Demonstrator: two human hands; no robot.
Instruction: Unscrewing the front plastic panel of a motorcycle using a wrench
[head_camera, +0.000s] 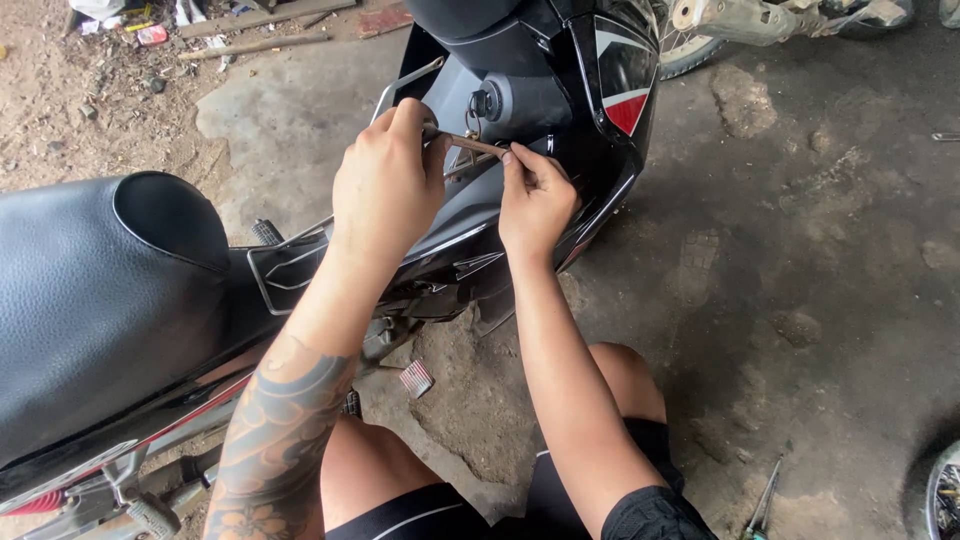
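Both hands grip one stiff, light metal tool (478, 146): left hand (385, 185) closes around its head, right hand (535, 200) pinches its shaft against the motorcycle panel (520, 100).

- The floor (800, 250) is rough grey concrete, stained and patchy, with cracked, broken spots.
- At upper left the concrete gives way to bare dirt (60, 120) strewn with small stones and litter.
- Wooden planks (265, 18) lie at the top edge, beside scraps of rubbish (150, 33).
- A screwdriver (762, 505) lies on the concrete at lower right.
- The black motorbike (480, 180) stands on the floor, its seat (90, 300) at left.
- A second wheel (690, 50) rests on the floor at the top.
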